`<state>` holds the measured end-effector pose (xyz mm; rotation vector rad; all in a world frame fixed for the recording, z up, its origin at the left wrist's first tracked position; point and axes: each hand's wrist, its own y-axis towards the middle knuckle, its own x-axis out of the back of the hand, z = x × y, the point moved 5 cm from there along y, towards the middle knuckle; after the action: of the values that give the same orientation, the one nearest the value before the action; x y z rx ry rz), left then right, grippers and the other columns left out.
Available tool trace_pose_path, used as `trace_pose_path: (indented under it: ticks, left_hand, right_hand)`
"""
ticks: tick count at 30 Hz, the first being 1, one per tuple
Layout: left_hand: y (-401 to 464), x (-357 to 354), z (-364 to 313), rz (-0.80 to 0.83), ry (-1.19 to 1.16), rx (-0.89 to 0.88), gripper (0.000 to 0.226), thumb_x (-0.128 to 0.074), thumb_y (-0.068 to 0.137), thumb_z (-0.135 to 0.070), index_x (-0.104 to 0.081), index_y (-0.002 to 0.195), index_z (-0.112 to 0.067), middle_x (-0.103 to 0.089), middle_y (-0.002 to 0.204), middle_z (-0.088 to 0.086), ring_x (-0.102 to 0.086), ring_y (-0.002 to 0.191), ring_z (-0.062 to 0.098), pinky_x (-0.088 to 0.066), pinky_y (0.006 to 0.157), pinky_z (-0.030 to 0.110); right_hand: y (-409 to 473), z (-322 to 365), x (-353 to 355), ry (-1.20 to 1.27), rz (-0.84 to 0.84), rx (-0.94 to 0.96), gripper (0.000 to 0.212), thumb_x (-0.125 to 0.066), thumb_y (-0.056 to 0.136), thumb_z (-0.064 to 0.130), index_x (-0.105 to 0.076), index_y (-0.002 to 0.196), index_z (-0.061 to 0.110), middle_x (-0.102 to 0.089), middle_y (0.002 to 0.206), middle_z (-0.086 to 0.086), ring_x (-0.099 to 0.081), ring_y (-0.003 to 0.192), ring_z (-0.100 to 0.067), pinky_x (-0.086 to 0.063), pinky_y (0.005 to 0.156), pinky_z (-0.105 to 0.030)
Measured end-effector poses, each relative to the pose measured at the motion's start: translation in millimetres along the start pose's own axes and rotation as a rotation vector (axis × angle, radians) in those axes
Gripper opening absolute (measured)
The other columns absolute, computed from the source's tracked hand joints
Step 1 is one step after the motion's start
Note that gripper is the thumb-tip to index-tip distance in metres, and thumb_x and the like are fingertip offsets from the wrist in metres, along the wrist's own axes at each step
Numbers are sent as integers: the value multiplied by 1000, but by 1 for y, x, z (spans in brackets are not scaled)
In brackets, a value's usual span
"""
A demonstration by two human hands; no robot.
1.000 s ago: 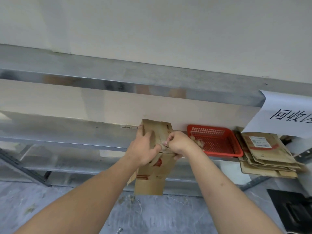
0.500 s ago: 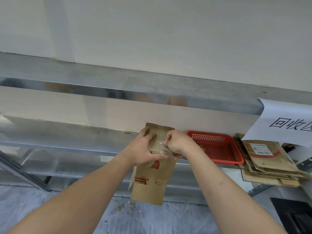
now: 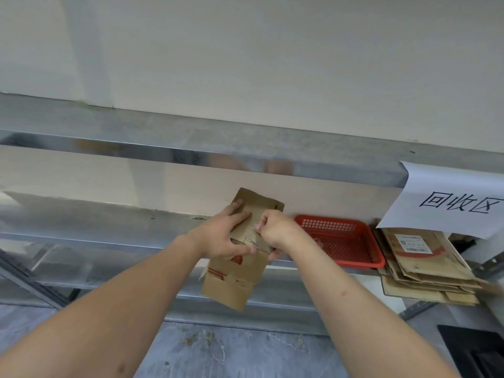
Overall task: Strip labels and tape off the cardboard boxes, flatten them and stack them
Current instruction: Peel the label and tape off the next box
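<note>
A flattened cardboard box (image 3: 234, 271) hangs in mid-air at the centre of the frame, held up in front of a metal shelf (image 3: 95, 214) by both hands. Its brown face carries red printing: a small red emblem just below the left thumb and a pair of red stripes lower on its left side; neither can be read. The left hand (image 3: 223, 238) grips the box from the left, fingers (image 3: 236, 208) spread flat over the upper panel and the thumb clamped across the middle. The right hand (image 3: 275, 231) is curled closed at the box's right edge, its fingertips pinching a thin pale strip (image 3: 255, 236) that lies on the cardboard; whether it is tape or a label is too small to tell.

To the right of centre, a red plastic basket (image 3: 341, 241) with a perforated wall sits on the shelf. Just beside it, at the right edge, a stack of flattened cardboard (image 3: 425, 271) lies on the same shelf; the top sheet bears a white shipping label (image 3: 413, 242) with barcodes and a red band, its print too fine to read. Above the stack, a white paper sign (image 3: 452, 200) hangs from the upper shelf rail, hand-lettered in black with 回收区. A grey floor (image 3: 231, 353) fills the bottom of the frame, and a black object (image 3: 474, 353) sits in the lower right corner.
</note>
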<state>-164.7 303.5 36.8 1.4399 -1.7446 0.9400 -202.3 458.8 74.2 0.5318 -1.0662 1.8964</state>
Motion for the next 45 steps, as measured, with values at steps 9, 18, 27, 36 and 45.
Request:
trace_pose_path:
  ticks: [9,18,27,36,45]
  left_hand:
    - [-11,-31,4,99,304,326,120,-56,71,-86,-5,163,-28,2,165,21,-7,152,42,-23,121,50]
    - [-9,-28,34,108,354,171,128,-74,68,-68,-2,164,-23,15,168,18,11,157,32,-1,128,46]
    - [8,-22,49,170,240,208,107,-70,76,-56,-15,164,-28,3,172,0,-5,155,40,-25,123,49]
    - [17,-22,63,141,165,159,102,-68,77,-54,-21,163,-27,2,172,2,3,157,31,-13,127,45]
    - [19,-21,70,139,160,115,102,-60,71,-60,-26,162,-25,1,172,7,3,158,25,0,128,43]
  right_hand:
    - [23,-10,-49,-108,-196,106,14,-52,103,32,-61,93,28,-71,113,0,-73,91,-30,-60,80,-39]
    - [43,-24,-39,420,-328,253,11,-84,84,12,-79,85,22,-76,82,3,-75,74,-14,-62,74,-30]
    - [47,-20,-28,647,-296,345,28,-76,90,3,-75,110,22,-78,96,6,-72,87,-7,-55,70,-13]
    - [79,16,-43,-360,-286,702,22,-62,92,6,-77,106,14,-72,105,-6,-63,99,-26,-52,85,-39]
    - [105,17,-34,85,-141,474,37,-77,90,20,-73,126,28,-78,98,6,-69,93,-6,-46,80,-4]
